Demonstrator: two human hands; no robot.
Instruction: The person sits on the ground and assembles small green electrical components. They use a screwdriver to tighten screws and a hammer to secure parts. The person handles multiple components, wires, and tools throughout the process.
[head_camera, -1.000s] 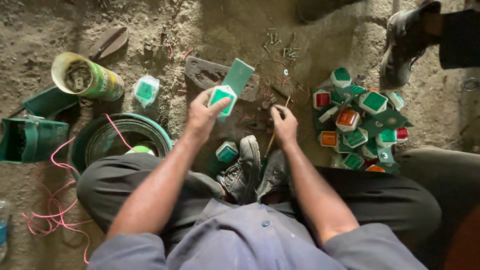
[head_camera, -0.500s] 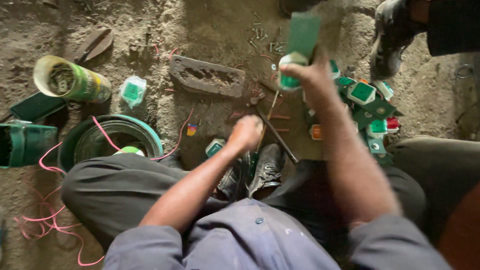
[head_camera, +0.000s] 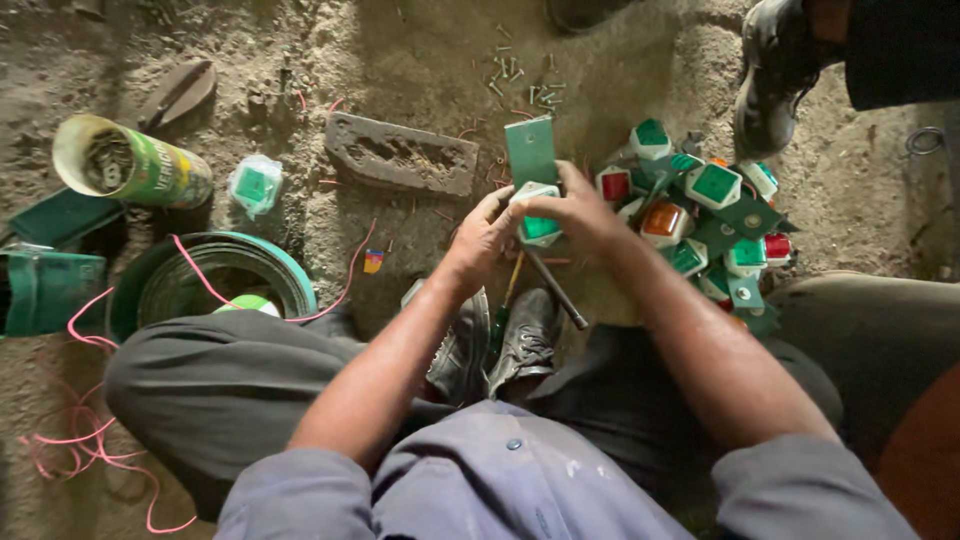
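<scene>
With both hands closed on the same part, this reads as a fit-up step: the left hand (head_camera: 483, 232) pinches the near side of a small white-framed green reflector lamp on a flat green metal bracket (head_camera: 533, 190), and the right hand (head_camera: 580, 208) wraps over its top from the far side. The part is held in the air over the dirt floor (head_camera: 420, 60), just above the person's dark shoes (head_camera: 500, 340) and beside the heap of green, red and orange reflector lamps (head_camera: 700, 220). A thin dark rod-like tool (head_camera: 555, 288) slants on the ground just below the hands. To do it well, I'd judge: keep the bracket square to the lamp body, steady it with the left hand, press evenly with the right.
</scene>
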